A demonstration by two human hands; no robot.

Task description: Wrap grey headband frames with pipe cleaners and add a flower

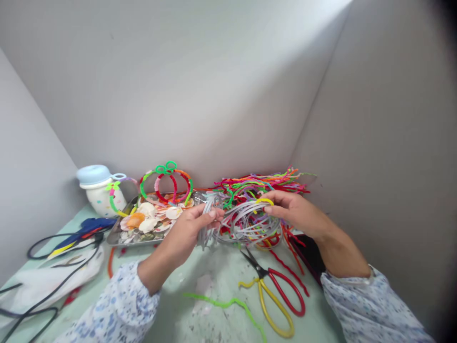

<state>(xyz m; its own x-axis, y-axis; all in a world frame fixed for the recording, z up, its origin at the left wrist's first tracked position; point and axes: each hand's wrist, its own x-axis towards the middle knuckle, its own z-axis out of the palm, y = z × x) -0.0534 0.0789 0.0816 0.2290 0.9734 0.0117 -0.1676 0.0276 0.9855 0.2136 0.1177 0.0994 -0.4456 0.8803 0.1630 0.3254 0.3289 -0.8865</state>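
Observation:
A bundle of thin grey plastic hoops (pixel 246 216), which look like headbands, is held up between my two hands. My left hand (pixel 194 221) is closed around the left end of the bundle, thumb on top. A short yellow pipe cleaner (pixel 264 201) curves over the right end of the hoops. My right hand (pixel 291 209) pinches it between thumb and fingers. Beneath the hands lie scissors (pixel 262 272) with one red and one yellow handle, blades slightly apart. A bright green pipe cleaner (pixel 224 302) rests on the table at the front.
A heap of coloured pipe cleaners (pixel 257 183) lies behind the hoops. Left of it, a metal tray (pixel 134 244) holds shells, with decorated headbands (pixel 143 183) standing over it. A white jar (pixel 102 195), a blue glue gun (pixel 89 226) and black cables (pixel 53 297) are at left.

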